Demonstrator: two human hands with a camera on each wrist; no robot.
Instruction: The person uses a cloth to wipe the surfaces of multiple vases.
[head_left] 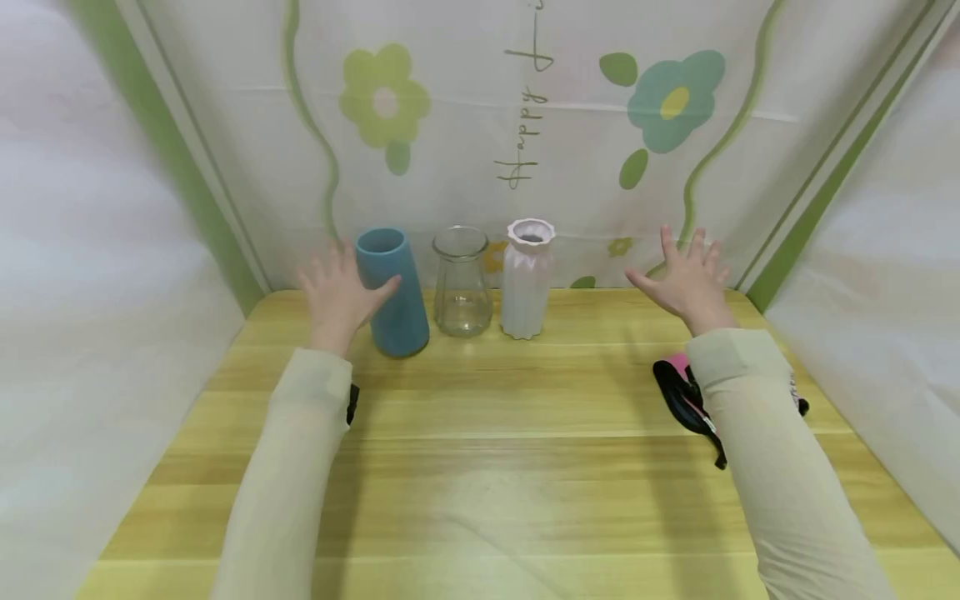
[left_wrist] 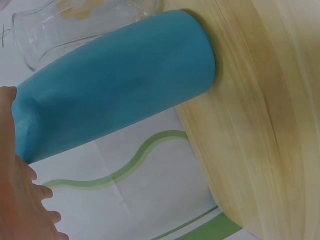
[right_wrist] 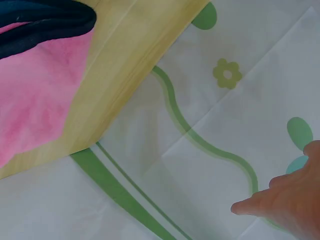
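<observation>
My left hand (head_left: 337, 296) is raised with its fingers spread, beside a tall blue vase (head_left: 401, 304) at the back left of the table. In the left wrist view the thumb overlaps the rim end of the blue vase (left_wrist: 115, 80); whether it touches cannot be told. To the vase's right stand a clear glass vase (head_left: 463, 292) and a white fluted vase (head_left: 527, 287) with a scalloped rim. My right hand (head_left: 686, 283) is held up at the back right, fingers spread, holding nothing. Below its wrist lies a pink and black item (head_left: 678, 392), partly hidden by the sleeve.
The wooden table (head_left: 487, 483) is enclosed by a printed curtain (head_left: 465, 108) at the back and pale sheets at both sides. In the right wrist view the pink cloth (right_wrist: 45, 90) with dark straps lies near the table's edge.
</observation>
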